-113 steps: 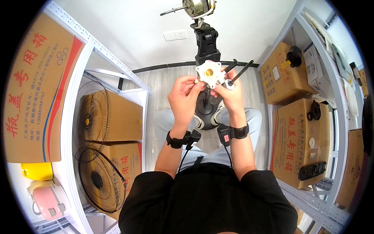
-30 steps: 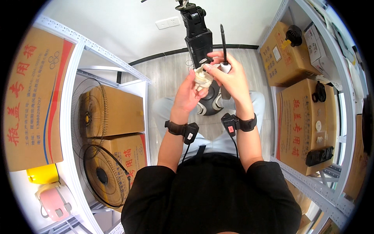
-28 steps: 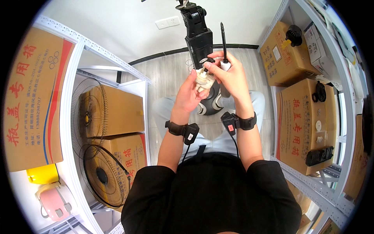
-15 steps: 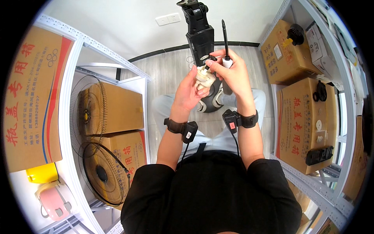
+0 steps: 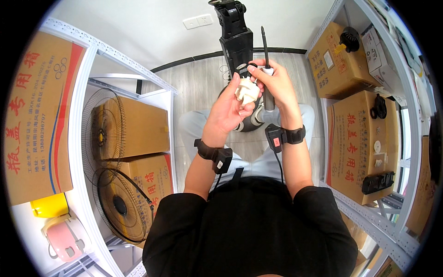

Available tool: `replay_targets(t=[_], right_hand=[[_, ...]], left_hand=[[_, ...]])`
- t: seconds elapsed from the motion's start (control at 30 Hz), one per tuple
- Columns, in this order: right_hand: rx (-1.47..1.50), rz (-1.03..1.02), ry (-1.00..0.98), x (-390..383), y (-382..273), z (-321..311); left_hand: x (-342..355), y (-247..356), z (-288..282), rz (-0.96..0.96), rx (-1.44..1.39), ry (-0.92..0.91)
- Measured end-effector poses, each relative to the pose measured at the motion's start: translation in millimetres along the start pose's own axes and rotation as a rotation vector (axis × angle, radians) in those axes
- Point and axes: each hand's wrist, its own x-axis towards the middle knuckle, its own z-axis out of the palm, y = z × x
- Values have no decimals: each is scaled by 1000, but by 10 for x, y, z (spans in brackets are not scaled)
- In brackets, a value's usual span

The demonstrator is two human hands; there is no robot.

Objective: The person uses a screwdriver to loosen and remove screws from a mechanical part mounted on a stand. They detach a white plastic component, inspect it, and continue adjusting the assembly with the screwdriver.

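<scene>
Between the thumb and fingers of my left hand (image 5: 224, 108) is a cream-coloured moulded plastic part (image 5: 248, 91), blocky and irregular in outline. My right hand (image 5: 282, 90) is closed around a screwdriver (image 5: 269, 99) with a grey and white handle, its dark shaft pointing up and away. The right thumb and forefinger also pinch a small black piece (image 5: 253, 65) just above the cream part; its exact shape is partly hidden. Right fingertips reach the cream part's far side. Both hands are over my knees, in front of a black upright fan stand (image 5: 236, 48).
Left shelving holds cardboard boxes (image 5: 138, 131), two wire fan grilles (image 5: 121, 205), a yellow object (image 5: 50, 206) and a pink container (image 5: 64, 241). On the right, boxes (image 5: 344, 147) carry a black motor-like part (image 5: 350, 39), a black tray-shaped part (image 5: 378, 183) and small pieces.
The cream part has turned in my left hand and now shows a different, blockier side. The small black piece and screwdriver stay in my right hand, which has shifted slightly.
</scene>
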Motion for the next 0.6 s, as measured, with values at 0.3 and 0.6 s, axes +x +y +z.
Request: replay_targets(t=[0.3,0.6], right_hand=[[-18,-43,-102,59,58,-90],[-70,-129,-125,-7,-114,-118]], left_hand=[[27,-19,-166,14,-22,77],[53,60,-272,-31,45,31]])
